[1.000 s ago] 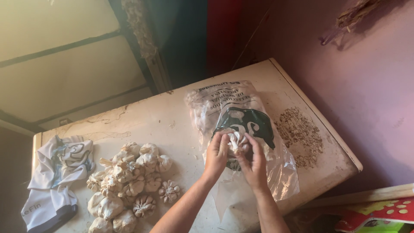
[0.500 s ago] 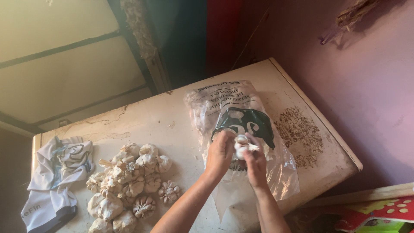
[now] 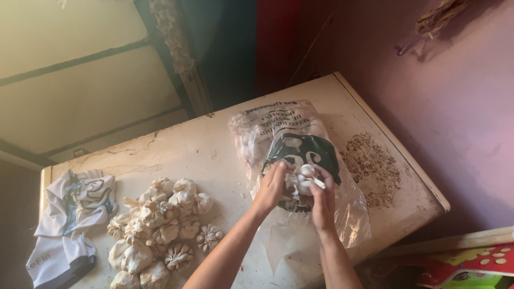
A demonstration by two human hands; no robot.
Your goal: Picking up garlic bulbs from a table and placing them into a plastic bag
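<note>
**A:** What are the hands holding?

**B:** Both hands hold one garlic bulb [image 3: 304,179]. The left hand [image 3: 274,187] curls around its left side. The right hand [image 3: 323,199] pinches its right side, with fingers bent on top. So both hands are closed on the same bulb.

**A:** Where is the bulb?

**B:** It is up in the air, right between the two hands, just over the clear plastic bag [image 3: 300,160]. A little white stem bit pokes out to the right, past the right fingers. I cannot tell which way the rest of the bulb points, because the fingers hide it.

**A:** Which hand is closer to it?

**B:** They are the same. Both touch it.

**A:** What is in the bag?

**B:** The bag lies flat on the table [image 3: 214,155]. It has a dark green picture on it. It looks crinkly, and I see a few pale lumps near its top left end, maybe more garlic. I cannot be sure.

**A:** What else is there?

**B:** A pile of garlic bulbs [image 3: 158,225] sits on the table, well to the left of the hands. Further left is a white cloth [image 3: 69,219], hanging a bit off the edge. To the right of the bag is a patch of brown crumbs [image 3: 372,168]. A pinkish wall [image 3: 455,123] stands behind the table.
</note>
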